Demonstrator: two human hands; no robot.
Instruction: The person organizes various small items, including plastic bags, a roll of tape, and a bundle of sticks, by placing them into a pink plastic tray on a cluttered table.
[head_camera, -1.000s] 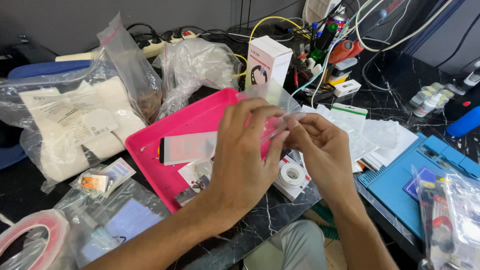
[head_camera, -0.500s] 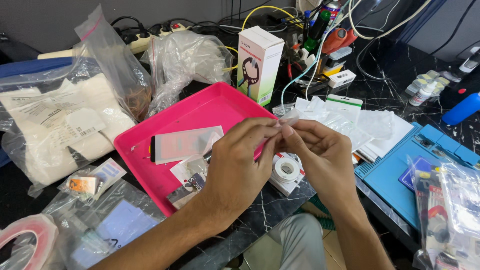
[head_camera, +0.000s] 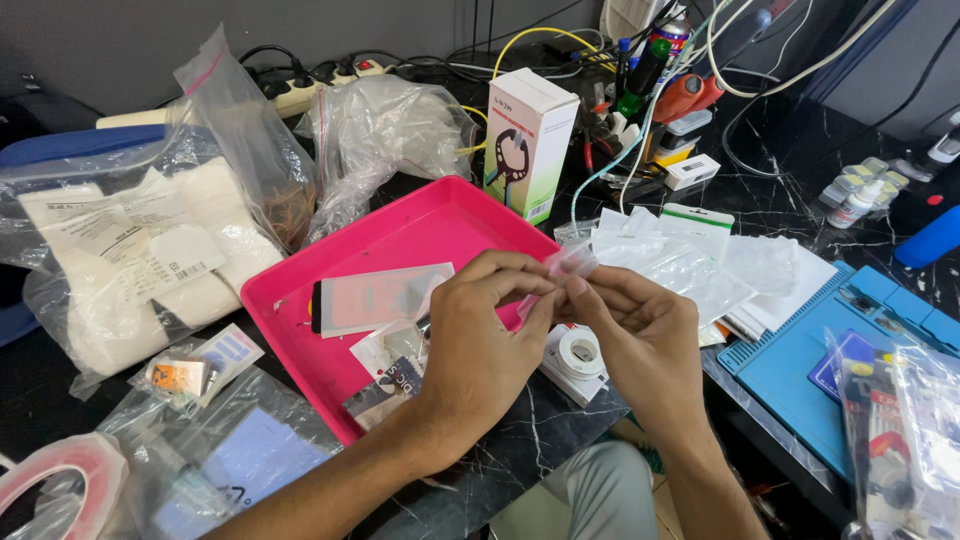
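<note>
Both hands meet just above the front right edge of the pink tray (head_camera: 400, 235), and between them they pinch a small clear plastic bag (head_camera: 570, 262). The left hand (head_camera: 480, 340) has its thumb and forefinger closed on the lower left part of the bag, the other fingers curled under. The right hand (head_camera: 640, 335) grips the same bag from the right side with its fingertips closed on it; the bag's top corner sticks up free between the two hands. What is inside the bag is too small to tell.

In the tray, left of the left hand, lies a flat strip in a clear sleeve with a dark end (head_camera: 375, 297), and toward the tray's near edge some small printed packets (head_camera: 385, 385) partly under the left wrist. Just off the tray's front right corner, below the hands, sits a white roll of tape (head_camera: 580, 352). Behind the tray's far right corner stands a white and green carton (head_camera: 527, 140). Right of the tray lies a heap of clear zip bags and white papers (head_camera: 690, 260), and further right a blue work mat (head_camera: 850, 350). Left of the tray lies a big plastic bag of white padding with paper labels (head_camera: 130, 260)
</note>
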